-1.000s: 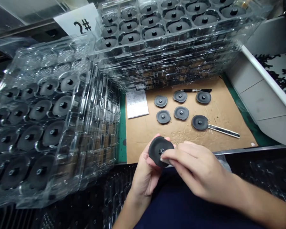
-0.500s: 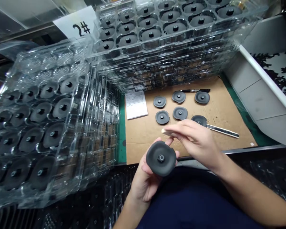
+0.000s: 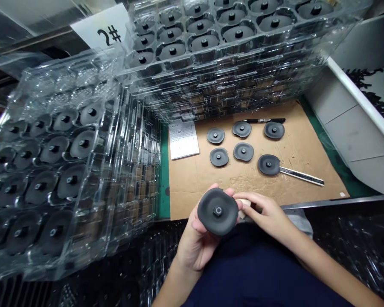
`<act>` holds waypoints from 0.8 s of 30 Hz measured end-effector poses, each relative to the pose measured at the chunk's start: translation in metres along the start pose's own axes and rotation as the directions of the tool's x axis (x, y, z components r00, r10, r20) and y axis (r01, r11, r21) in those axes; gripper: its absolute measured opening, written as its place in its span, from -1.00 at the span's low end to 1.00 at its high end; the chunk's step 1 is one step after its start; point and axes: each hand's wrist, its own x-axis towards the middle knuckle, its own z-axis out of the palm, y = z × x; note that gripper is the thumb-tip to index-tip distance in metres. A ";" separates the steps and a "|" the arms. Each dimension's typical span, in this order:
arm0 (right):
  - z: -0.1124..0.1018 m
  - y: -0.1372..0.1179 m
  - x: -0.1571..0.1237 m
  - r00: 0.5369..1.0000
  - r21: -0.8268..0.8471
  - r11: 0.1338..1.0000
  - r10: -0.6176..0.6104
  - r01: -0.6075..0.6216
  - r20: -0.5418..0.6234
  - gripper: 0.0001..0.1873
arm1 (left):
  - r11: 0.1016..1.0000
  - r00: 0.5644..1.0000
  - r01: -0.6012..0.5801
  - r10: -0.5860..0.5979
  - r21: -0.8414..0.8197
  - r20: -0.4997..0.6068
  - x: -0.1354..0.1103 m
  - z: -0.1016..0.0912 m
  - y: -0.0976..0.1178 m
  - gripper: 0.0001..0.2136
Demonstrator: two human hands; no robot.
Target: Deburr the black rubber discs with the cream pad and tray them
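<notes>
Quick look at the bench setup: my left hand (image 3: 195, 247) was cupped under a black rubber disc (image 3: 211, 209) with a small hex-shaped boss in the middle, the fingers wrapped up around its rim. The disc was right over the near edge of the worktop, tilted up toward the camera. My right hand (image 3: 264, 213) was pinching a small pale pad (image 3: 245, 207), maybe a bit of sponge or eraser, I can't really tell, and it sat just beside the disc without clearly touching it.

Beyond that, six more discs sat on a cardboard sheet (image 3: 294, 145), the nearest one resting on the end of a snap-off utility knife (image 3: 302, 176). A marker pen (image 3: 265, 120) lay behind them, with a printed sheet (image 3: 183, 139) off to the left.

What could go wrong? That disc only had one hand under it, so a slip could drop it off the front edge. The knife could also get knocked if a reach went wide, and the tall clear plastic trays (image 3: 211, 72) might shift if bumped.
</notes>
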 end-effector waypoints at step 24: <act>-0.026 -0.075 -0.008 0.980 0.186 0.963 -0.191 0.196 -0.048 -0.83 | 0.969 0.977 -0.192 0.204 0.155 -0.069 0.008 0.003 -0.002 -0.44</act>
